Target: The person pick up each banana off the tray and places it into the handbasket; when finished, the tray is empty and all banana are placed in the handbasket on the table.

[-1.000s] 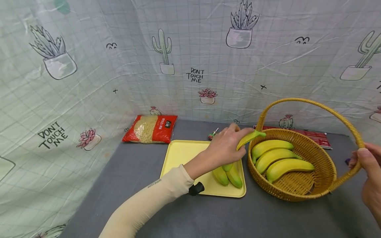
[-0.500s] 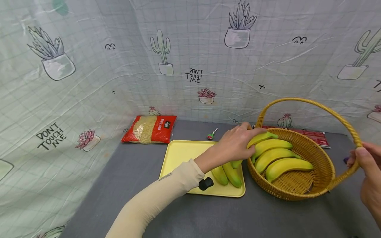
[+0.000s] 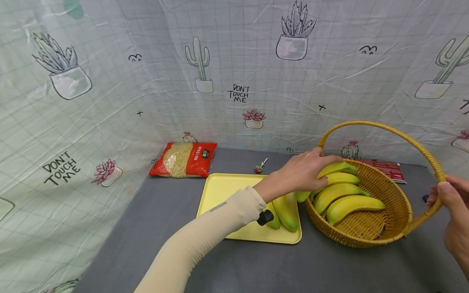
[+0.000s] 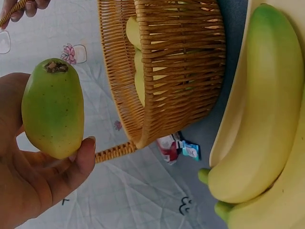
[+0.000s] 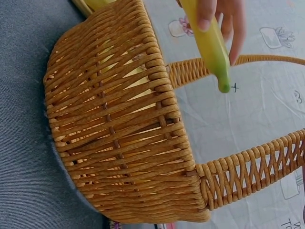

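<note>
Free room inside the basket [image 3: 397, 199], at right
We could pass beneath the arched handle [image 3: 362, 123], but three bananas [image 3: 338, 194] block the left side.

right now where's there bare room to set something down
Bare: the grey tabletop left of the rectangular yellow tray and nearer than the red plastic bag; the tray's far left; inside the round brown wicker basket, on its right. Crowded: the tray's right side and the basket's left, with curved yellow bananas, plus the left hand gripping another.
</note>
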`<state>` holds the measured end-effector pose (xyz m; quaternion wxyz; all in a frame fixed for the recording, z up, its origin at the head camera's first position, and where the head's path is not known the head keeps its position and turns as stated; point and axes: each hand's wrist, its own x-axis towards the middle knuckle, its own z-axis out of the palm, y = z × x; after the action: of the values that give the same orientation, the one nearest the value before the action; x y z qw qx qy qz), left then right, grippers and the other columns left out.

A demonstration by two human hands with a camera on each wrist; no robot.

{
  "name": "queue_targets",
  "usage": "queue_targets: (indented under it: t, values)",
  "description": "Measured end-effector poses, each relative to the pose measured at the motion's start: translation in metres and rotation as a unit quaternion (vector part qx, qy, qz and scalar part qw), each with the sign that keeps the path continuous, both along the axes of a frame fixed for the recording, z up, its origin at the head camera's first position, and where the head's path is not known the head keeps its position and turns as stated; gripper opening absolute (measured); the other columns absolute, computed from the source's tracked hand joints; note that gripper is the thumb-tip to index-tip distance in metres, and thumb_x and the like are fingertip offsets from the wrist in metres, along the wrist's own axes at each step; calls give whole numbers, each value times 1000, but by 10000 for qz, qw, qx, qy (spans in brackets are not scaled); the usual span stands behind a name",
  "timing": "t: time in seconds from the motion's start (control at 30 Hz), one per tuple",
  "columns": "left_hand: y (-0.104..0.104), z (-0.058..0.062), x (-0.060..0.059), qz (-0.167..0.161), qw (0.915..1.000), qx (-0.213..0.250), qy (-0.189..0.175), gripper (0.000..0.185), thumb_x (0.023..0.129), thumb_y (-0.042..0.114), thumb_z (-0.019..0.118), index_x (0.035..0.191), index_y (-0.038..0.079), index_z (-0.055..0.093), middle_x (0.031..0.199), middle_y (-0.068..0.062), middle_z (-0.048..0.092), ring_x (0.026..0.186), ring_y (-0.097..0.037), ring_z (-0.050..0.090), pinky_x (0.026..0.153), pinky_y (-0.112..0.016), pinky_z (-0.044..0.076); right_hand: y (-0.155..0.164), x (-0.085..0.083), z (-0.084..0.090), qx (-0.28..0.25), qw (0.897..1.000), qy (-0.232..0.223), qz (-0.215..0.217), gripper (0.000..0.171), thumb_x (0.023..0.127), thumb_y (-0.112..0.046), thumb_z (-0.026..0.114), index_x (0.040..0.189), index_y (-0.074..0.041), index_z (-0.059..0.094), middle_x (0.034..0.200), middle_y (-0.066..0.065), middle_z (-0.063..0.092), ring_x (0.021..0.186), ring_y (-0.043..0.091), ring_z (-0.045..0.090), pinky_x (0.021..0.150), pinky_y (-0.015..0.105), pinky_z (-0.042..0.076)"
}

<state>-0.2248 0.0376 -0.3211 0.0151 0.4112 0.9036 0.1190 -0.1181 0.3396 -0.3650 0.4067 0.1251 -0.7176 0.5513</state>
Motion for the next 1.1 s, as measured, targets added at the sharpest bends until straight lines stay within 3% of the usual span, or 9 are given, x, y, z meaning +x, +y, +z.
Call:
queue_targets:
  t: [0.1,0.33,0.57,0.67,0.9,1.1]
  values:
    - [7,0,-4,-40,9999,-126,-24,60,107,30,59,164,36,41,132,-2,50,85,-13,52,68,-26,43,0,0,0,1,9999,-52,-135,26,105,8,53,127,13,68,92,-9,65,71,7,52,69,10,44]
    - [24,-2,-14,-170,9991,-397,4,60,108,32,59,164,37,40,136,-1,50,90,-12,53,70,-28,46,0,0,-1,-331,9993,-105,-112,26,105,8,54,125,13,69,90,-5,65,70,9,51,68,10,43]
    - [34,-3,-25,-212,9970,-705,-242,60,108,38,59,164,41,38,145,2,48,106,-10,53,79,-29,48,-3,2,2,202,9992,-100,-339,27,106,7,52,127,18,65,90,-8,62,71,10,49,69,11,42]
    - [40,-3,-29,-216,9952,-870,-392,61,108,39,59,165,42,36,147,5,47,114,-8,52,82,-30,47,-5,3,4,182,9991,-131,-361,27,106,7,53,126,19,65,89,-7,62,71,10,49,68,11,42]
    - [55,-9,-38,-99,9923,-1057,-634,62,107,41,61,164,45,36,154,11,42,135,-4,44,95,-29,46,-5,3,4,286,9992,-93,-279,27,106,8,52,126,25,60,90,-7,62,70,9,49,68,11,42]
    - [64,-17,-43,-2,9888,-1322,-689,62,107,42,61,163,48,34,163,15,33,147,-4,32,107,-31,41,-2,0,1,94,9999,-42,-134,27,105,9,53,127,18,65,92,-7,64,72,9,50,70,11,43]
